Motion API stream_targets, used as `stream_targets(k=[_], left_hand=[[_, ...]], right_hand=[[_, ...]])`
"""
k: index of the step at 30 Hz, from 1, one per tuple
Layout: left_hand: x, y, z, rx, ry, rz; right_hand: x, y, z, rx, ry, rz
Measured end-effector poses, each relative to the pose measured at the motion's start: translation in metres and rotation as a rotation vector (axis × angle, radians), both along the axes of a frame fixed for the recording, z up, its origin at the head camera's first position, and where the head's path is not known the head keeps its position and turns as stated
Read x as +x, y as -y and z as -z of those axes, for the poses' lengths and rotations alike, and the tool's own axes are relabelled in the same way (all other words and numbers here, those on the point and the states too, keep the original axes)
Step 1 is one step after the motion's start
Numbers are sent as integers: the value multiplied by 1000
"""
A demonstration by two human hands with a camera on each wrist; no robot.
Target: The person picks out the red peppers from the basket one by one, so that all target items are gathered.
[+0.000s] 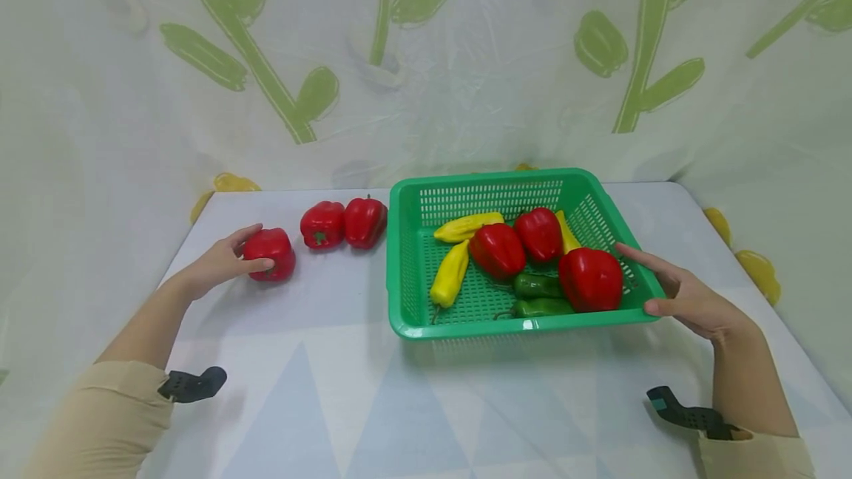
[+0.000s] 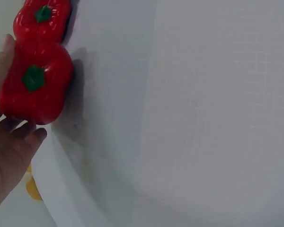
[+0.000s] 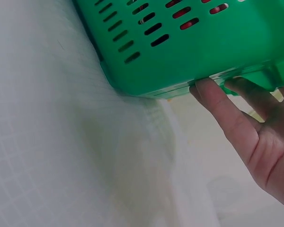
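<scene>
On the left of the table, my left hand [image 1: 216,265] holds a red bell pepper [image 1: 269,254], thumb on its near side and fingers behind it. The left wrist view shows this pepper [image 2: 35,85] with its green stem, the fingers around one side. At the other side, my right hand [image 1: 695,301] touches the right wall of a green plastic basket [image 1: 512,330] with fairly straight fingers, thumb by the front corner. Inside the basket lie several red bell peppers [image 1: 591,279], yellow peppers [image 1: 450,274] and green peppers [image 1: 542,307].
Two more red bell peppers [image 1: 323,225] sit side by side just left of the basket. A white table [image 1: 319,361] with pale blue triangles carries everything. Behind it hangs a pale curtain [image 1: 479,94] with green leaf prints.
</scene>
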State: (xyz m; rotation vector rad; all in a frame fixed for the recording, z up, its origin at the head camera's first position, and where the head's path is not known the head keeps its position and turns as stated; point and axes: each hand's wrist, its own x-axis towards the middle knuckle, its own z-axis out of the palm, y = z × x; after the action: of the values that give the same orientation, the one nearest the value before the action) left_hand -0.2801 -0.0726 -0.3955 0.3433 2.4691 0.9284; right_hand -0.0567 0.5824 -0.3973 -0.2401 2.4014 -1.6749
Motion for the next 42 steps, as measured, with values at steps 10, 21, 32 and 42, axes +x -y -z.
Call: stream_targets(k=[10,21,32,42], left_hand=[[-5,-5,0,-104,-20,-82],[-19,-13,-3,-62,15,-120],[-23,-27,-4,-36,14,-146],[-28,-30,3,47,-48,-254]], right_hand=[[1,0,0,14,13,15],[0,0,0,-3,10,5],[0,0,0,-11,-3,-3],[-1,-2,2,-20,-6,-5]])
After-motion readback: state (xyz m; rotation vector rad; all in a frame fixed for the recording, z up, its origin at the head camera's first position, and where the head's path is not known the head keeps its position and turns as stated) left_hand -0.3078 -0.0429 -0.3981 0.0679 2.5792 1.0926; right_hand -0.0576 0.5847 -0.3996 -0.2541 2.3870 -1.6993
